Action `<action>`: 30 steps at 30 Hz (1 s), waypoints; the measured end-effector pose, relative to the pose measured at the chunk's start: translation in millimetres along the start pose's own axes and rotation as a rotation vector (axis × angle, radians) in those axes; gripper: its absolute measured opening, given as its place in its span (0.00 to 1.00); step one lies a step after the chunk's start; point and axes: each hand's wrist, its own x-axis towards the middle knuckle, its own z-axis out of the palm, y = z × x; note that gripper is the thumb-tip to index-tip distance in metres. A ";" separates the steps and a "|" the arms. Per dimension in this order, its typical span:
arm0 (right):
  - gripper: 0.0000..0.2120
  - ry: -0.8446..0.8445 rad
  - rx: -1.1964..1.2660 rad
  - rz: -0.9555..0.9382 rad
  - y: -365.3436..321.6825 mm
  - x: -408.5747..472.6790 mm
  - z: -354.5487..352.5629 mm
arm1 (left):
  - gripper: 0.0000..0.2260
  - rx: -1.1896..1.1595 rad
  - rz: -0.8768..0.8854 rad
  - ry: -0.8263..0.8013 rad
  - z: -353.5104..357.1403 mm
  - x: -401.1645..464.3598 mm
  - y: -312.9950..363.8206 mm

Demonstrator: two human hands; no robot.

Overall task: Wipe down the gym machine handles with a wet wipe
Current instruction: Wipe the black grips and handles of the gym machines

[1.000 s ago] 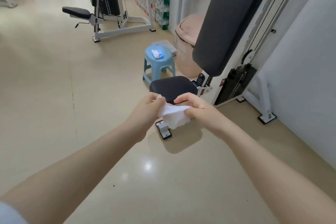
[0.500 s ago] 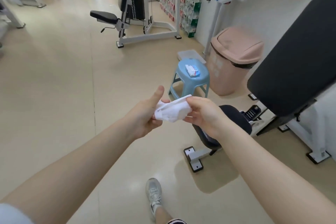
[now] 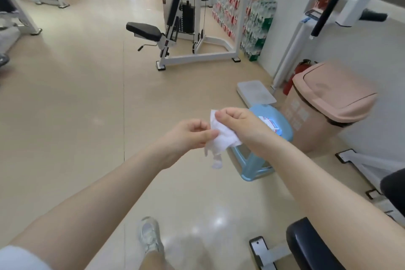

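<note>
Wet wipe (image 3: 221,136), white and crumpled, hangs in the air between both hands, out in front of the person and above the floor (image 3: 76,116). Right hand (image 3: 238,125) has its grip closed narrow on the upper edge of the wipe, thumb and forefinger pinching a corner that sticks up just past the knuckles. Left hand (image 3: 188,136) sits slightly lower and to the left of that grip, fingers curled in, thumb tip pressed against the wipe's left side so the sheet is caught between the two hands. A loose tail of the wipe dangles below both grips, touching nothing. Beyond the right grip stands a light blue stool (image 3: 263,160) with a small packet (image 3: 270,124) lying on its seat, partly hidden by the right wrist. Further right of that grip is a pink lidded bin (image 3: 328,103). Well beyond both hands stands a white-framed gym machine (image 3: 197,28) with a black padded seat. Below the hands, a pale shoe (image 3: 150,235) rests on the floor, and a black pad (image 3: 311,245) shows under the right forearm
</note>
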 end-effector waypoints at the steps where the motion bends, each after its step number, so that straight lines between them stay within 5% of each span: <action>1: 0.13 -0.030 -0.009 -0.009 -5.0 24.4 2.0 | 0.06 -0.033 -0.009 -0.038 -23.8 13.0 0.6; 5: 0.11 -0.180 -0.038 0.012 -27.1 130.8 12.8 | 0.18 -0.010 -0.027 -0.137 -129.9 65.9 10.0; 9: 0.01 -0.286 0.031 0.044 -59.4 247.2 30.5 | 0.14 -0.074 -0.018 -0.080 -239.7 119.1 33.9; 11: 0.08 -0.249 0.092 0.037 -72.6 305.5 40.8 | 0.08 -0.093 -0.019 -0.051 -290.9 146.0 44.8; 17: 0.06 -0.088 0.509 0.081 -68.3 462.9 64.4 | 0.03 -0.131 -0.039 0.026 -403.5 241.1 59.3; 21: 0.08 -0.001 0.403 0.129 -63.4 565.4 57.6 | 0.03 -0.164 -0.081 0.047 -475.4 324.8 59.8; 23: 0.13 -0.081 0.410 0.120 -69.9 618.8 46.4 | 0.04 -0.150 -0.097 0.039 -509.7 371.8 64.6; 27: 0.38 -0.226 0.315 0.171 -97.6 729.5 24.2 | 0.05 -0.007 -0.104 0.016 -580.4 467.1 87.7; 28: 0.37 -0.188 0.291 0.192 -108.4 756.5 20.7 | 0.04 0.003 -0.107 0.026 -598.1 489.4 96.6; 30: 0.15 -0.050 0.248 0.175 -131.2 806.0 21.8 | 0.03 -0.068 -0.115 0.078 -629.3 530.6 112.6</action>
